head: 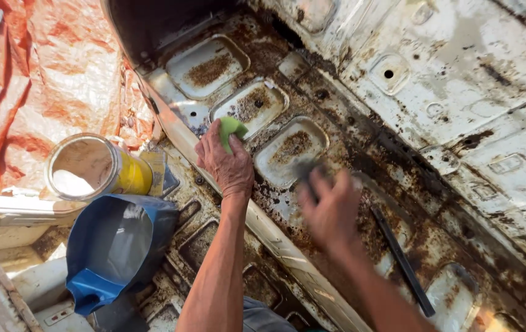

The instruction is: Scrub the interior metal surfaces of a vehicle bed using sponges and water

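My left hand grips a small green pad and rests on a raised rib of a rusty white sheet-metal floor. My right hand is blurred with motion and presses a dark pad or cloth against the rusted metal beside a square pressed dimple. Both forearms reach in from the bottom of the view.
An open tin with a yellow side lies tilted at the left, above a blue bag with a grey inside. A thin dark rod lies on the floor right of my right hand. Orange-red tarp covers the upper left.
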